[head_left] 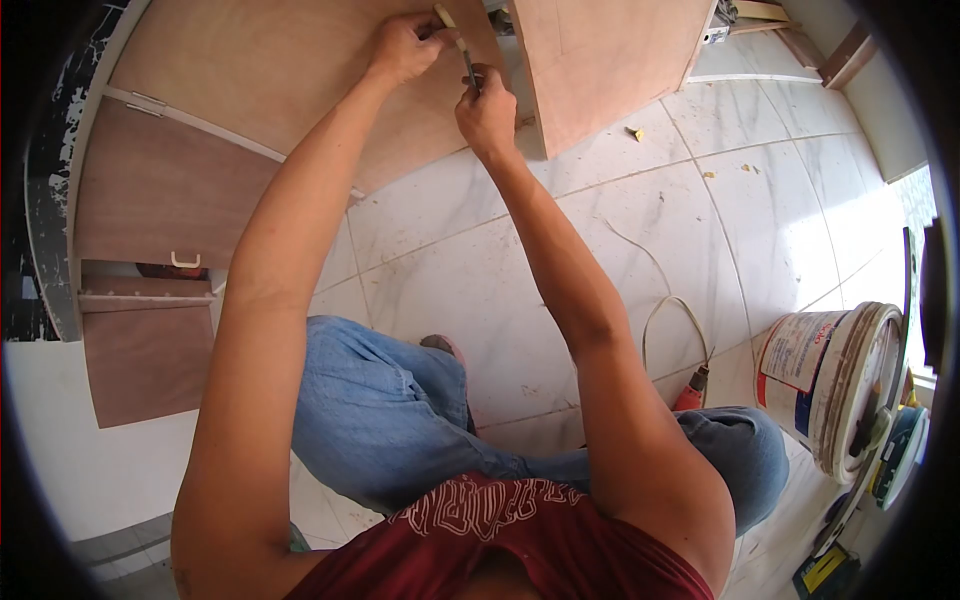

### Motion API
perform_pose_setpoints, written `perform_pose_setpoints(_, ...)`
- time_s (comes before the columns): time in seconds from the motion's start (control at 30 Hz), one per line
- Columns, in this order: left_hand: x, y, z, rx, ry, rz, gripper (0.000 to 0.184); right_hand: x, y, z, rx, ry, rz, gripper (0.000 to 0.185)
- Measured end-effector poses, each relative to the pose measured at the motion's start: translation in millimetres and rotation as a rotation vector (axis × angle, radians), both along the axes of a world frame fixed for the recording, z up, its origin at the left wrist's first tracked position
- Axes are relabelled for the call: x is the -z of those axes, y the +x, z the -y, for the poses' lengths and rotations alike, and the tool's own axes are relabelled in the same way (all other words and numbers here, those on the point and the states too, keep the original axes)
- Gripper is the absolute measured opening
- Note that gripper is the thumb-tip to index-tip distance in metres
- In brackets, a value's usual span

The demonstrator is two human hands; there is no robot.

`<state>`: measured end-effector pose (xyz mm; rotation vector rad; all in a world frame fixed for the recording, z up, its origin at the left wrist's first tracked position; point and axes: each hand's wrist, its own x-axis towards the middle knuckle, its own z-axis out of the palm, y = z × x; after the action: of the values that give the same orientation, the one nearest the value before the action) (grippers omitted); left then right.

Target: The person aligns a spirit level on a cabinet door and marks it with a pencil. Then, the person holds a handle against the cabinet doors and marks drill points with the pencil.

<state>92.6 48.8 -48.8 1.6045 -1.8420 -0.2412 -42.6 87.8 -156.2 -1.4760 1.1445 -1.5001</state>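
Up at the top of the view, my right hand (487,110) is closed around the dark lower part of a slim tool (462,48) with a pale upper end. Its exact kind is too small to make out. My left hand (408,50) has thumb and fingers pinched together beside the tool's middle; what lies between the fingertips is hidden. Both hands are over a large wooden cabinet door panel (300,60), close to its right edge. A second wooden panel (610,65) stands just right of my right hand.
A lower cabinet door (175,185) and a drawer with a pale pull handle (186,261) are at left. On the tiled floor (560,230) lie yellowish scraps (635,133) and a corded red tool (690,390). A tipped white bucket (825,375) is at right.
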Motion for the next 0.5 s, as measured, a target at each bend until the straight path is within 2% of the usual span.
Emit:
perform_pose_setpoints(0.13, 2.6, 7.1, 4.1, 0.003, 0.018, 0.042, 0.027, 5.6, 6.0, -4.3, -0.037, -0.056, 0.003, 0.027)
perform_pose_setpoints(0.27, 3.2, 7.3, 4.9, 0.006, -0.011, 0.064, 0.027, -7.5, 13.9, -12.7, -0.066, 0.0, 0.032, 0.031)
perform_pose_setpoints(0.37, 3.2, 4.8, 3.7, 0.018, -0.009, -0.016, 0.027, -14.5, 21.2, -17.1, -0.075, 0.044, 0.081, 0.034)
perform_pose_setpoints(0.5, -1.3, 4.2, 1.8, -0.039, 0.06, 0.04, 0.027, -15.1, 28.3, -16.6, -0.065, 0.043, 0.131, 0.034)
